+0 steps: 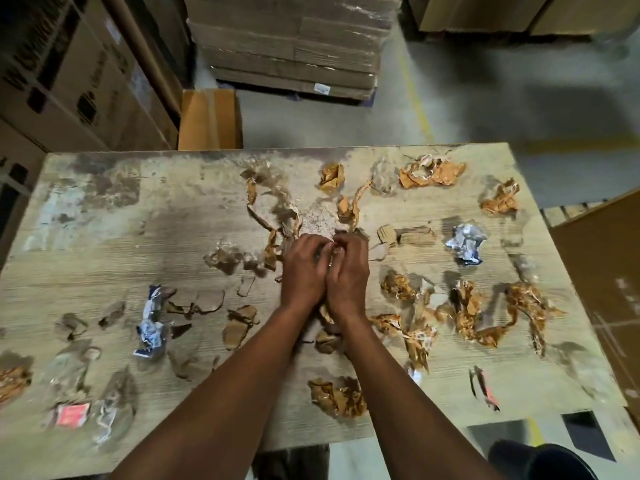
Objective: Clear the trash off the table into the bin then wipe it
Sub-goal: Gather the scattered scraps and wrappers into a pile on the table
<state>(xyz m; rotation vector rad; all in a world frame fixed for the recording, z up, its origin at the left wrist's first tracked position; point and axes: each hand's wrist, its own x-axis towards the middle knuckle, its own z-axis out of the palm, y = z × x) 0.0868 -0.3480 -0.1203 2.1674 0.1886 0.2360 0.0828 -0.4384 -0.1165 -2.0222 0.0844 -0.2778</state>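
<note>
A worn wooden table (104,237) is strewn with trash: crumpled orange-brown wrappers (431,173), torn cardboard bits (412,235), blue-white wrappers (465,242), clear plastic and a patch of crumbs (317,220). My left hand (303,271) and my right hand (348,271) are pressed together at the table's middle, fingers curled around a small wad of scraps between them. What exactly the hands enclose is mostly hidden. A dark round bin (540,460) shows at the bottom right, below the table's near edge.
Stacked cardboard boxes (69,81) stand to the left, a wrapped pallet of boxes (294,46) behind, and a small orange box (209,119) at the table's far edge. A brown carton (602,271) sits at the right. Grey floor with a yellow line lies beyond.
</note>
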